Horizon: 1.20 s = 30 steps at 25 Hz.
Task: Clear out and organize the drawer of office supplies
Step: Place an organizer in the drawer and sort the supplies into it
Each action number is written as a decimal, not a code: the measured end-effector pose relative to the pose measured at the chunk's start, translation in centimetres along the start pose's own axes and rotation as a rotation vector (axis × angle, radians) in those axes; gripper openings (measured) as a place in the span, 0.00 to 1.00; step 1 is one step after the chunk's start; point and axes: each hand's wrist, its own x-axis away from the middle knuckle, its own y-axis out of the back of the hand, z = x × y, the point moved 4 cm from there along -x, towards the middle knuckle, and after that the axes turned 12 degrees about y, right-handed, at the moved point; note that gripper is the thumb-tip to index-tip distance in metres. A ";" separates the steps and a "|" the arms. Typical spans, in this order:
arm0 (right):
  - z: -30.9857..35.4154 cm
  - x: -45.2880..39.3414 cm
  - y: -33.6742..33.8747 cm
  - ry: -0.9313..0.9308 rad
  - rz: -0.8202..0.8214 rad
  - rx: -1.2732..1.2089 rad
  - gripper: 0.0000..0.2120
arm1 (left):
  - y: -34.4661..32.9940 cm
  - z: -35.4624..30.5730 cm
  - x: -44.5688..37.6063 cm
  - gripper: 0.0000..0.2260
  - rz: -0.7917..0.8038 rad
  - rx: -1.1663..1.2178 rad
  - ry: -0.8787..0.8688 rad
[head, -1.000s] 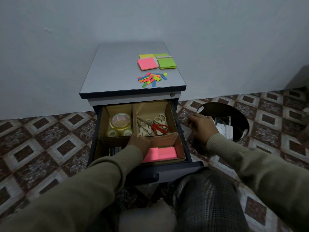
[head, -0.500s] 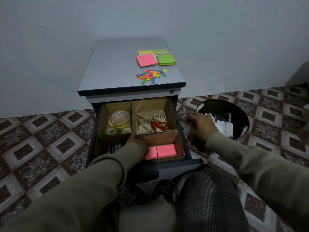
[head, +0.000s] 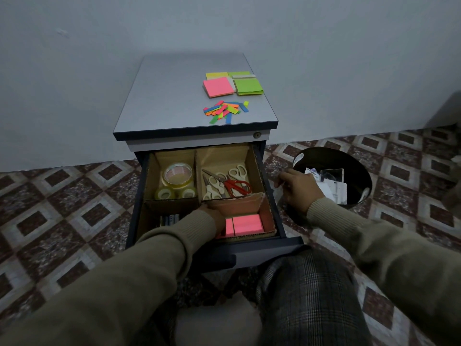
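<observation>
Left hand (head: 214, 217) still inside drawer (head: 272, 196); right hand (head: 298, 188) unmoved outside edge.

At the centre of the frame I saw the drawer (head: 272, 221) pulled open, split by cardboard dividers (head: 197, 176) into compartments. The upper-left one held clear tape rolls (head: 177, 181), a large roll resting on two smaller ones. The upper-right one held several scissors (head: 225, 183), white-handled pairs and one red-handled pair lying flat and overlapping. In the lower-right compartment sat two pink sticky note pads (head: 244, 224) side by side. In the lower-left compartment I could make out markers (head: 169, 219), partly hidden.
</observation>
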 end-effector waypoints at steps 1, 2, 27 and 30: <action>0.0 0.0 0.0 0.003 0.000 -0.001 0.11 | 0.1 0.0 0.1 0.19 -0.009 0.051 0.003; 0.1 0.0 0.0 0.004 0.004 -0.005 0.11 | 0.4 -0.1 0.4 0.19 -0.021 0.065 -0.012; 2.8 -14.3 9.7 0.183 -0.035 -0.013 0.13 | 21.7 7.3 3.0 0.09 -0.631 0.571 -0.276; 2.1 -17.9 11.1 0.198 -0.081 -0.011 0.13 | 24.3 8.0 1.0 0.09 -0.656 0.581 -0.277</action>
